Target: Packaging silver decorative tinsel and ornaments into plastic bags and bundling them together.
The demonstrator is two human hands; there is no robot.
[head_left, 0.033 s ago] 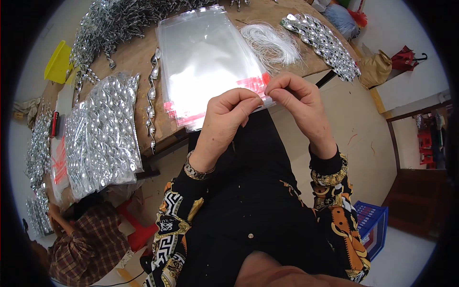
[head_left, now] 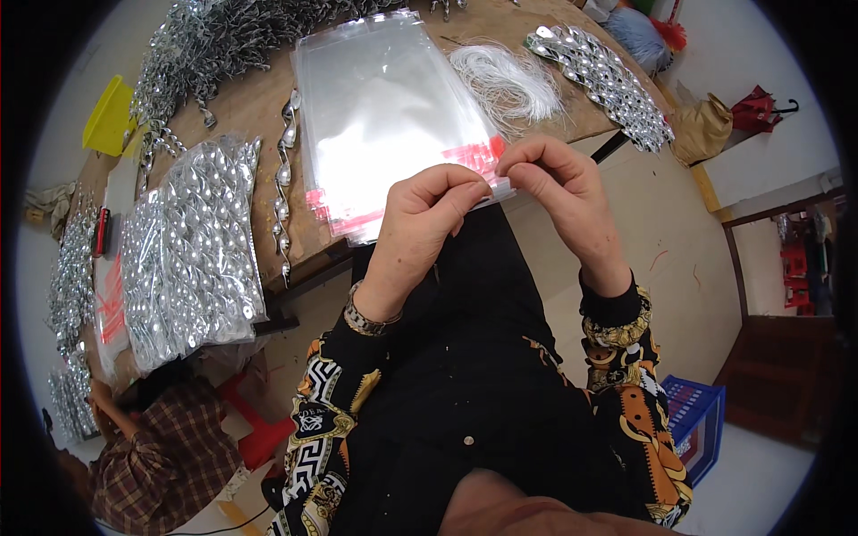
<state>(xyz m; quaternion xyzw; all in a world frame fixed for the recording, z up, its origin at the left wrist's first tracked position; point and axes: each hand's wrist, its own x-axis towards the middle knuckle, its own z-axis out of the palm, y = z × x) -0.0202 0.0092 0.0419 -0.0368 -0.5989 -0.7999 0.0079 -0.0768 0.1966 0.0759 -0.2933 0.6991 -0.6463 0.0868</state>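
My left hand [head_left: 418, 223] is closed in a pinch, with thumb and forefinger tips together. My right hand [head_left: 565, 198] curls close beside it, thumb and forefinger bent toward each other. Anything between the fingertips is too small to make out. Both hands are over the front edge of a stack of clear plastic bags [head_left: 380, 98] with red-printed ends. A twisted silver strand [head_left: 284, 170] lies left of the stack. Beyond my right hand is a bundle of white string [head_left: 509, 80].
Packed silver spiral strands [head_left: 192, 241] rest at the table's left, and more silver strands [head_left: 603, 80] hang over its right edge. A silver heap [head_left: 223, 45] covers the back. A yellow container [head_left: 109, 116], a blue crate [head_left: 693, 420] and a person in a plaid shirt [head_left: 165, 456] are around.
My right thumb has drawn back slightly from the forefinger. Nothing else has visibly moved.
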